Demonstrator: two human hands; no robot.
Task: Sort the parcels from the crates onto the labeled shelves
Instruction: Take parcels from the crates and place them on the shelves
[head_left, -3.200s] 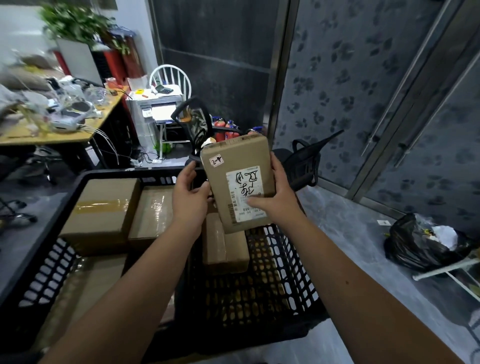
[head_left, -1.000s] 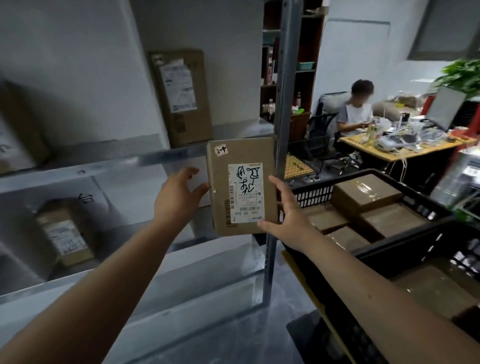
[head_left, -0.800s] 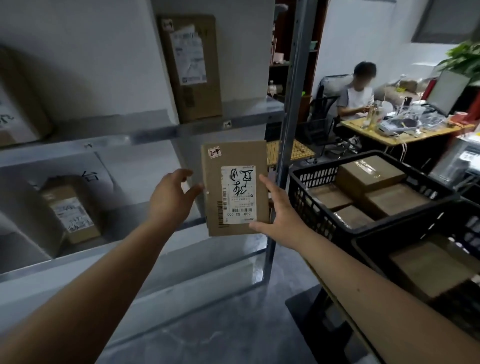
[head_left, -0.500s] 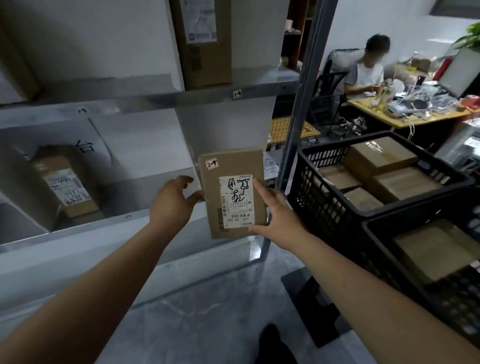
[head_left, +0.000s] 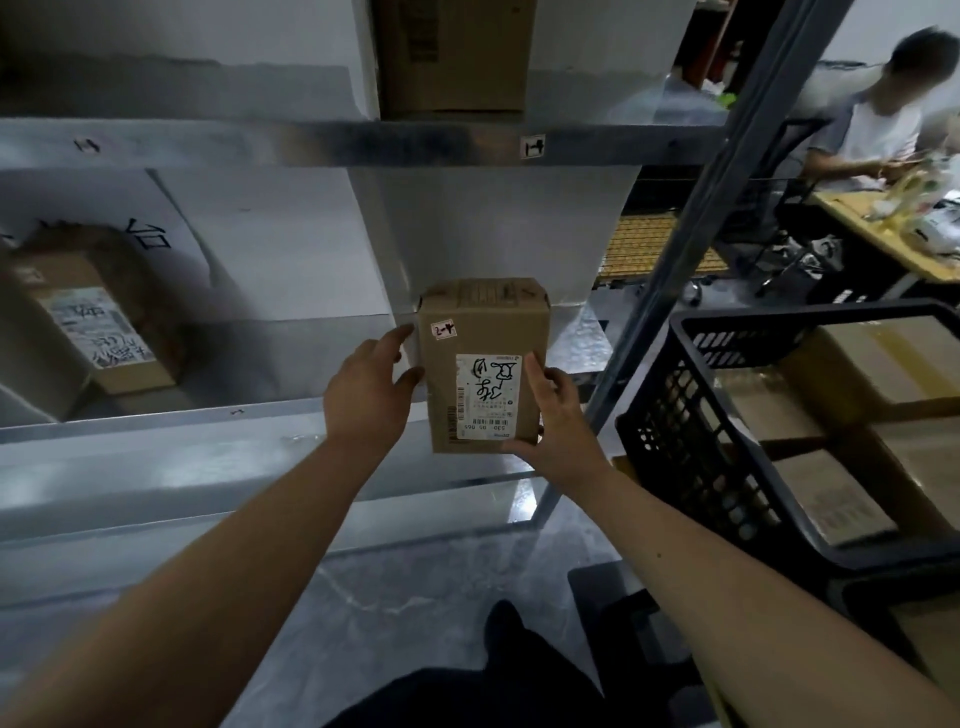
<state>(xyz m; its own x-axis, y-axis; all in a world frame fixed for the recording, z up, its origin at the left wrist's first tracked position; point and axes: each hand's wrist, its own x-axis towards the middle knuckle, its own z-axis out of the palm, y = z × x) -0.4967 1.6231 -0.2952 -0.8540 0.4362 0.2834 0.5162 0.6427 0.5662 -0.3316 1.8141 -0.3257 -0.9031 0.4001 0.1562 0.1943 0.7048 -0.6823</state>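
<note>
Cardboard parcel (head_left: 485, 364) held upright at the front edge of the middle shelf (head_left: 208, 415). Right hand (head_left: 558, 415) fingers grasping its lower right edge; left hand (head_left: 371, 387) fingers relaxed, touching its left side. Black crate (head_left: 691, 415) stands just right.

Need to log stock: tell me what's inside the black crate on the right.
The black crate holds several brown cardboard parcels packed side by side. Its wall and the upper parcels hide anything beneath them.

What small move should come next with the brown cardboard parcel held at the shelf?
Probably ease the brown cardboard parcel forward and down onto the grey metal shelf: left hand and right hand hold its sides above the shelf's right end.
</note>
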